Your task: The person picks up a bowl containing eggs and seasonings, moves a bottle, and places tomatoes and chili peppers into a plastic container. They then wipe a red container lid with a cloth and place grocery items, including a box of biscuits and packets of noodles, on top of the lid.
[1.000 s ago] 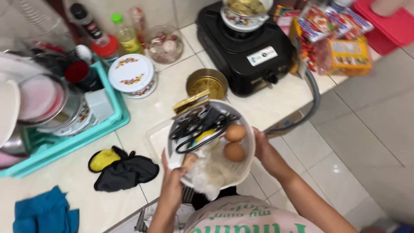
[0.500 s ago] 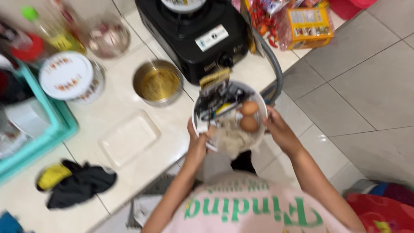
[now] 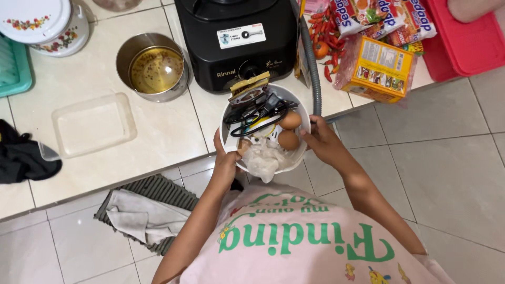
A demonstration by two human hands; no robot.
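Note:
I hold a white round bowl [image 3: 230,112] with both hands, just past the tiled counter's front edge, in front of the black stove. My left hand [image 3: 225,158] grips its left rim and my right hand [image 3: 322,141] its right rim. Inside lie two brown eggs [image 3: 289,130], a tangle of black cable [image 3: 258,111], a crumpled clear plastic bag [image 3: 263,158] and a small brown-and-gold packet [image 3: 248,89] sticking up at the far rim.
A black single-burner stove [image 3: 236,37] with a grey gas hose [image 3: 312,63] stands on the counter. Left of it are a steel pot of oily liquid [image 3: 156,67], a clear lid [image 3: 93,124], a floral pot [image 3: 50,23] and a black cloth [image 3: 21,158]. Noodle packets [image 3: 380,66] and chillies lie right; a mat and towel [image 3: 144,213] cover the floor.
I have carried the bowl to the right, off the clear lid where it rested, to the counter's edge in front of the stove. The view has shifted right with it.

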